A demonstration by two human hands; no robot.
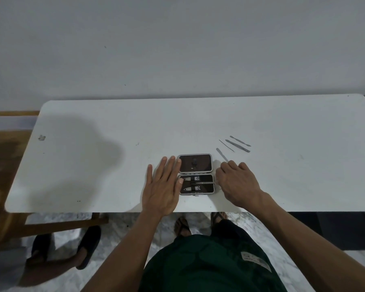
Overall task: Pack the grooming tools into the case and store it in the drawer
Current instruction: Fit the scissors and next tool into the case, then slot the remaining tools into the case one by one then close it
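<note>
Small grey hinged grooming case (196,174) lies open near the white table's (93,144) front edge; it looks rigid and light. Left hand (163,186) rests spread, steadying its side. Right hand (236,184), fingers curled, reaches a thin, slippery-looking metal tool (222,78); best pinched mid-shaft.

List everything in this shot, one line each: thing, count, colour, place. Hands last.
table: one, white, against the wall.
case: one, grey with dark lining, open near the table's front edge, some tools in its near half.
loose tools: four, silver, on the table right of and beyond the case.
dark shoes: two, on the floor at left.
left hand: flat, fingers on the case's left edge.
right hand: curled at the case's right edge.
</note>
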